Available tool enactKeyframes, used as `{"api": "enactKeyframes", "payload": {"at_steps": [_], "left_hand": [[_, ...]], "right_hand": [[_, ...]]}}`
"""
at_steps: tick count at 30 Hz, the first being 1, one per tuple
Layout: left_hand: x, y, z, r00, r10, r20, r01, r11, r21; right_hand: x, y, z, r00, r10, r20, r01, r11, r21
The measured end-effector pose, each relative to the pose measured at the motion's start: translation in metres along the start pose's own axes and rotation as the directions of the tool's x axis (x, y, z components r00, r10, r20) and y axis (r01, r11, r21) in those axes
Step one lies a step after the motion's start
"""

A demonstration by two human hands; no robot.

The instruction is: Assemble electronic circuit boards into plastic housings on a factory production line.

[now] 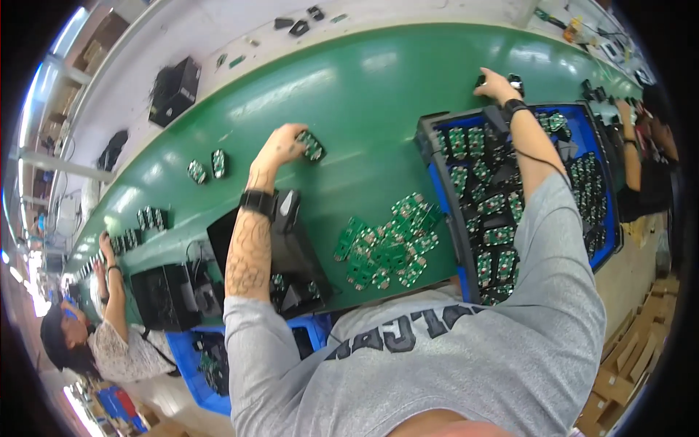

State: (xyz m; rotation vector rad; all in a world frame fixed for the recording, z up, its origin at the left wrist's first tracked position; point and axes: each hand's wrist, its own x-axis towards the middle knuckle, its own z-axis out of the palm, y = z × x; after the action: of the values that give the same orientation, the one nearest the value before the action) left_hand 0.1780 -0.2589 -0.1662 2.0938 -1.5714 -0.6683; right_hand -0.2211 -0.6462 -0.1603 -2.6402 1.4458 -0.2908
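Note:
My left hand [282,146] is closed on a small black housing with a green circuit board [312,148] in it, at the green tabletop. Farther right, beyond the large bin, my right hand [498,86] has its fingers closed round a small black housing [480,81]. A second black housing [516,82] shows just past that hand, partly hidden by it. Loose green circuit boards [389,244] lie in a heap on the table between my arms. Two more housings with boards, one [219,164] beside the other [196,172], stand left of my left hand.
A blue bin with a black rim [460,251] holds rows of housings under my right arm. Black boxes [164,297] and a blue crate [191,379] stand at the left. Co-workers sit at both ends of the green table [364,87]. A black box [175,89] sits on the shelf behind.

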Motion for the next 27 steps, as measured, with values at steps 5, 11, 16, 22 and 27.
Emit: {"api": "enactKeyframes", "payload": {"at_steps": [5,11,16,22,27], "left_hand": [[-0.016,0.021,0.014,0.919,0.129,-0.373,0.046,0.904,0.426],[-0.088,0.165,0.024,0.993,0.077,-0.085,-0.113,0.546,-0.83],[-0.121,0.16,0.041,0.987,0.151,0.063,0.03,0.212,-0.977],[-0.14,0.123,0.049,1.0,-0.026,0.003,0.0,-0.135,-0.991],[-0.135,0.083,0.05,0.973,-0.177,-0.146,-0.209,-0.427,-0.88]], "right_hand": [[-0.001,-0.063,-0.016,0.987,-0.129,-0.093,0.144,0.973,0.182],[-0.148,-0.255,-0.078,0.89,-0.448,-0.084,0.449,0.828,0.336],[-0.198,-0.286,-0.069,0.785,-0.597,-0.164,0.619,0.751,0.231],[-0.196,-0.286,-0.042,0.808,-0.589,-0.008,0.449,0.608,0.655],[-0.233,-0.296,-0.004,0.345,-0.906,0.246,0.824,0.418,0.383]]}}
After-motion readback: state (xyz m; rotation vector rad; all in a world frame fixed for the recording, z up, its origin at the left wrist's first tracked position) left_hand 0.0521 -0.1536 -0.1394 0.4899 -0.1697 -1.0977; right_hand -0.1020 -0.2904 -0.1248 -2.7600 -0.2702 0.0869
